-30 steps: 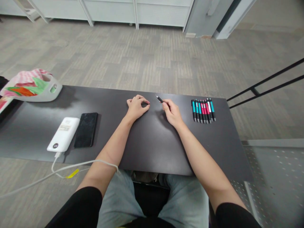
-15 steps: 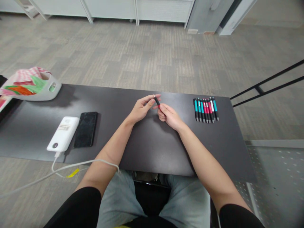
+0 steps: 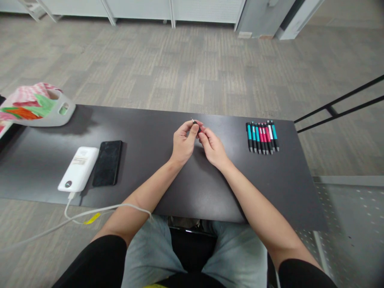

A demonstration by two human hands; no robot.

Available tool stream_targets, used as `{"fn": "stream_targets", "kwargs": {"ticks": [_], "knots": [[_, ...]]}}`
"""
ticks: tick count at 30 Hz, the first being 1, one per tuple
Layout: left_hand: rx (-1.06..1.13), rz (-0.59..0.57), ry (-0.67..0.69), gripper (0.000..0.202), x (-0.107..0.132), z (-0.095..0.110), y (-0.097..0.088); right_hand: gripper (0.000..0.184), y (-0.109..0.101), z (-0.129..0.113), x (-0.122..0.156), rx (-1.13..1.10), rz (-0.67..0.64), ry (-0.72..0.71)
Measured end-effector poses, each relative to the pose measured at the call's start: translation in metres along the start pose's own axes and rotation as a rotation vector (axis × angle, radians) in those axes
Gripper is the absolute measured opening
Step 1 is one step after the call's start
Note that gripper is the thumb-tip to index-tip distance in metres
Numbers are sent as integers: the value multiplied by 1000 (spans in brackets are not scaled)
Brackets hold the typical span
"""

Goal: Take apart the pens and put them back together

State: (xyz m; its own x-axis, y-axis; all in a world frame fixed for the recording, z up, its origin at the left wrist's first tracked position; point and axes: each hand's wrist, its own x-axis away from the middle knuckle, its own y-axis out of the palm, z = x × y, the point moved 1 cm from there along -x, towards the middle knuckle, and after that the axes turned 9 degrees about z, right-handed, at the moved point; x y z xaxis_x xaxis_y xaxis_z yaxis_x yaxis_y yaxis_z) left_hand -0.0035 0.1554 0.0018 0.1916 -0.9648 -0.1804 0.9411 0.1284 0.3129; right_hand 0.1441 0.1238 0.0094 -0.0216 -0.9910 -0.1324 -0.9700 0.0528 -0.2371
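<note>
Above the middle of the dark table, both my hands are closed on one pen. Its black grip shows between my fingers, with the thin tip poking up past my left thumb; the rest of the barrel is covered by my fingers. My left hand pinches the pen near the tip end. My right hand holds it lower down, with thumb and fingers together. To the right of my hands several pens lie side by side in a row, teal, red and white with black grips, tips toward me.
On the left lie a white power bank with a cable crossing my left forearm, and a black phone. A white basket with colourful cloth stands at the far left. Black metal bars rise beyond the right edge.
My left hand has closed its thumb and fingers around the pen's tip end, where it was looser before. My right hand has stayed nearly in place, its grip shifted slightly.
</note>
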Motion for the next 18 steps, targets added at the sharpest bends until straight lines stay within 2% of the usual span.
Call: {"fn": "stream_targets", "kwargs": {"ticks": [5, 11, 18], "knots": [[-25, 25, 11, 61, 0, 0, -1, 56, -2, -1, 2, 54, 119, -60], [20, -11, 9, 66, -9, 0, -2, 54, -6, 9, -4, 11, 124, -122], [-13, -11, 0, 68, -14, -6, -7, 59, -10, 22, -14, -22, 101, -104]]}}
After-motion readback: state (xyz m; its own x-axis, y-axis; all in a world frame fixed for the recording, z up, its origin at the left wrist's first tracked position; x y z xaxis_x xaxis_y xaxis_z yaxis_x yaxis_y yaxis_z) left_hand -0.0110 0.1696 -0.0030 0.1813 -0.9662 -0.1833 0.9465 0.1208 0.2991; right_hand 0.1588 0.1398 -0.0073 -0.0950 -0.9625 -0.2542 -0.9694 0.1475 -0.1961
